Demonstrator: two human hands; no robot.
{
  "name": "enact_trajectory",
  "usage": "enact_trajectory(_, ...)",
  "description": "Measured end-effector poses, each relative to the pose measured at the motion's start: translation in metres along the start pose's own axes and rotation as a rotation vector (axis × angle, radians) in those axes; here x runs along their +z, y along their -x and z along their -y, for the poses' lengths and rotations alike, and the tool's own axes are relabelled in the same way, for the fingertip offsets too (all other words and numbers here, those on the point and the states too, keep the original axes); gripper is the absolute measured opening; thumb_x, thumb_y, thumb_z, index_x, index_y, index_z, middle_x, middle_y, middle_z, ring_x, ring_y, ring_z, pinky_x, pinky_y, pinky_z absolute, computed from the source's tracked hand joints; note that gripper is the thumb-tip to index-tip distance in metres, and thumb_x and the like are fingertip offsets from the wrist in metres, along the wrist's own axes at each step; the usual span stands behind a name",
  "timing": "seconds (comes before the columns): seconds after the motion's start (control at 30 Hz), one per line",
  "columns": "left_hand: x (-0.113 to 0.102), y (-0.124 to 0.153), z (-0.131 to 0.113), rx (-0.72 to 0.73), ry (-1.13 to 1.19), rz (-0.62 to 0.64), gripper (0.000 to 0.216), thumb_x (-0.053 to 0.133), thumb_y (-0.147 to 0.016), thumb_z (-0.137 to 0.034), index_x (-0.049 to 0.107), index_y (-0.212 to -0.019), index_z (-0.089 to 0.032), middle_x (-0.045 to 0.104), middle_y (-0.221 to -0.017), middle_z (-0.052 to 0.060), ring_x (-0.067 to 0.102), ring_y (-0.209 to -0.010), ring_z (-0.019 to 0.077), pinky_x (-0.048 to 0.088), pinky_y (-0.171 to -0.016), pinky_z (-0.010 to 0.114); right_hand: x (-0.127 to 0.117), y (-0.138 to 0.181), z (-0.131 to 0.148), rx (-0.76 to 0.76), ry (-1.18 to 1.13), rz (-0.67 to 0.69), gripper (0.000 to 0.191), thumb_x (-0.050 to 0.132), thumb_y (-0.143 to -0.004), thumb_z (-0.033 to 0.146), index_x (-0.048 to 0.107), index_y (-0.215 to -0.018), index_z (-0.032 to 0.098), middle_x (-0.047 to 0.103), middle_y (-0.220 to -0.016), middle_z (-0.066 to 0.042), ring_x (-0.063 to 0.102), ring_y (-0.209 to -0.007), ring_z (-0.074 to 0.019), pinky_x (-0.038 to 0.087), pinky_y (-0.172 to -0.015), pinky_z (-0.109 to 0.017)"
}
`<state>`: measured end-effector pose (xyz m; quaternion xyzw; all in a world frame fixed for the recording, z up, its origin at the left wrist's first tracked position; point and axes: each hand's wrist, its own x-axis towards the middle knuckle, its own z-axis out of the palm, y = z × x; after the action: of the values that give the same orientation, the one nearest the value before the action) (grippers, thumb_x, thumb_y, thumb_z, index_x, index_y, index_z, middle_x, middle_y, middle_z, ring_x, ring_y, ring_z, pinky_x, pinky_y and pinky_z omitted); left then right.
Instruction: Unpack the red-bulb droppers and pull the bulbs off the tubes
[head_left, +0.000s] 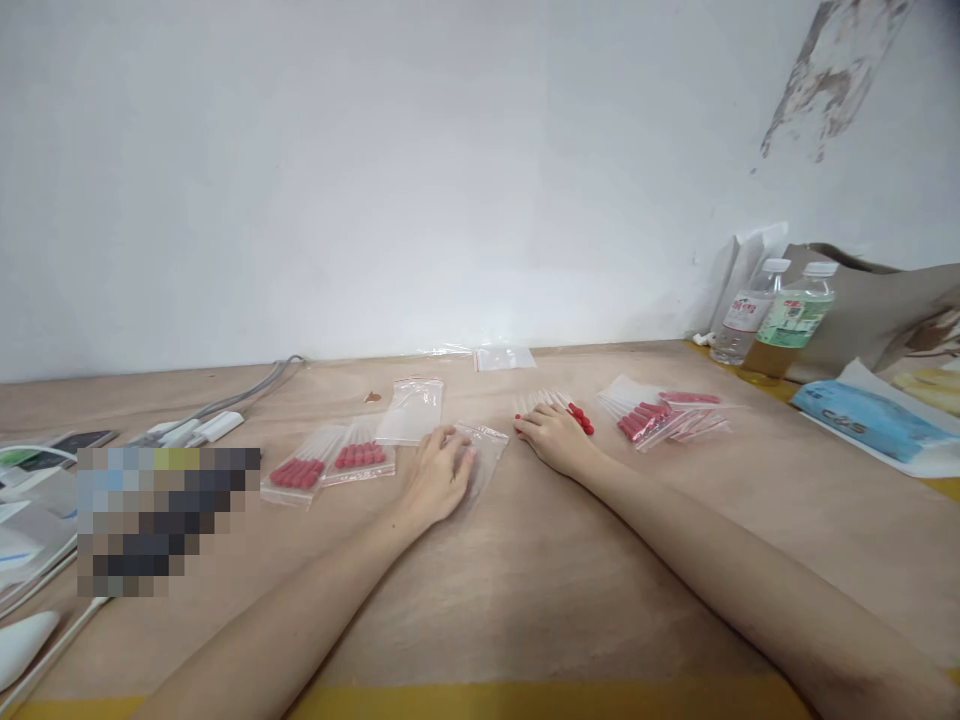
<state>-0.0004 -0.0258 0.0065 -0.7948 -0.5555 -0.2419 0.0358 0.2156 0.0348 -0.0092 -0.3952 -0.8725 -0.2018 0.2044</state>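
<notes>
My left hand (441, 474) rests on the table with curled fingers at the edge of a clear zip bag (487, 450), which lies partly under it. My right hand (553, 436) bends over a loose group of thin white sticks with red tips (582, 418). Its fingers are close together on them, and one red end shows by the fingertips. How many sticks the fingers hold is hidden. Left of my left hand lie two zip bags filled with red-tipped sticks (297, 472) and a flat clear bag (412, 412). More filled bags (646, 418) overlap to the right of my right hand.
Another clear bag (505, 358) lies against the wall. At the back right stand two plastic bottles (793, 318) beside a grey bag (855, 300), with a blue tissue pack (874, 415) in front. Cables (247, 385), white plugs (217, 427) and a blurred-out object (157, 515) occupy the left.
</notes>
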Motion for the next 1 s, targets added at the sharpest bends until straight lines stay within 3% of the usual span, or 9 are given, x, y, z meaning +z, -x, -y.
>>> enact_trajectory(0.1,-0.003,-0.005,0.003,-0.117,-0.013,-0.051,0.019,0.049,-0.078,-0.033,0.054,-0.093,-0.022,0.044,-0.11,0.006,0.052,-0.092,0.0206,0.041,-0.079,0.035,0.0,0.002,0.001,0.041,-0.027,-0.02,0.021,0.045,-0.086,0.026,0.063,-0.093,0.017,0.064,-0.089,-0.007,0.052,-0.088,-0.0196,0.035,-0.076,-0.031)
enact_trajectory(0.3,-0.014,-0.012,0.009,-0.307,0.156,0.162,0.026,0.065,-0.063,-0.026,0.053,-0.085,-0.021,0.046,-0.09,0.002,0.052,-0.068,0.0128,0.043,-0.071,0.028,0.002,0.003,0.001,0.025,-0.065,-0.077,0.021,0.045,-0.086,0.025,0.063,-0.091,0.017,0.061,-0.089,-0.008,0.051,-0.086,-0.0184,0.036,-0.075,-0.03)
enact_trajectory(0.47,-0.018,-0.015,0.016,-0.309,0.291,0.269,0.023,0.062,-0.063,-0.022,0.054,-0.085,-0.021,0.045,-0.068,-0.003,0.048,-0.057,0.011,0.042,-0.06,0.024,-0.001,0.009,0.007,-0.019,-0.04,-0.16,0.021,0.042,-0.085,0.018,0.063,-0.083,0.016,0.058,-0.087,-0.008,0.049,-0.082,-0.0179,0.037,-0.073,-0.03)
enact_trajectory(0.57,-0.023,-0.024,0.026,-0.286,0.225,0.071,0.024,0.055,-0.068,-0.017,0.054,-0.091,-0.021,0.046,-0.084,0.001,0.048,-0.056,0.0098,0.044,-0.067,0.027,-0.008,0.017,0.01,-0.027,-0.061,-0.19,0.02,0.042,-0.085,0.016,0.062,-0.082,0.017,0.056,-0.084,-0.008,0.047,-0.08,-0.018,0.038,-0.074,-0.031)
enact_trajectory(0.67,-0.031,-0.043,0.044,-0.245,0.059,-0.18,0.025,0.05,-0.073,-0.016,0.055,-0.097,-0.02,0.041,-0.105,0.007,0.053,-0.071,0.0143,0.042,-0.08,0.033,-0.015,0.025,0.012,-0.01,-0.138,-0.217,0.02,0.041,-0.084,0.016,0.061,-0.083,0.017,0.055,-0.086,-0.008,0.048,-0.083,-0.0181,0.039,-0.075,-0.031)
enact_trajectory(0.77,-0.033,-0.063,0.062,-0.274,-0.153,-0.249,0.028,0.047,-0.077,-0.019,0.055,-0.103,-0.018,0.038,-0.116,0.013,0.049,-0.098,0.0262,0.039,-0.084,0.04,-0.019,0.028,0.013,0.002,-0.187,-0.226,0.02,0.041,-0.084,0.015,0.061,-0.082,0.018,0.055,-0.086,-0.008,0.048,-0.083,-0.0184,0.04,-0.075,-0.032)
enact_trajectory(0.83,-0.028,-0.073,0.07,-0.285,-0.292,-0.187,0.03,0.041,-0.08,-0.021,0.055,-0.106,-0.017,0.039,-0.12,0.015,0.04,-0.11,0.0316,0.033,-0.088,0.045,-0.019,0.028,0.013,0.005,-0.202,-0.226,0.019,0.042,-0.084,0.015,0.061,-0.081,0.018,0.055,-0.086,-0.008,0.049,-0.082,-0.0184,0.04,-0.074,-0.032)
enact_trajectory(1.0,-0.005,-0.081,0.082,-0.248,-0.347,0.172,0.037,0.031,-0.085,-0.035,0.05,-0.115,-0.024,0.043,-0.126,0.012,0.036,-0.118,0.0304,0.023,-0.094,0.053,-0.018,0.026,0.012,0.009,-0.221,-0.197,0.019,0.043,-0.083,0.015,0.061,-0.08,0.017,0.055,-0.085,-0.008,0.05,-0.081,-0.0172,0.041,-0.073,-0.031)
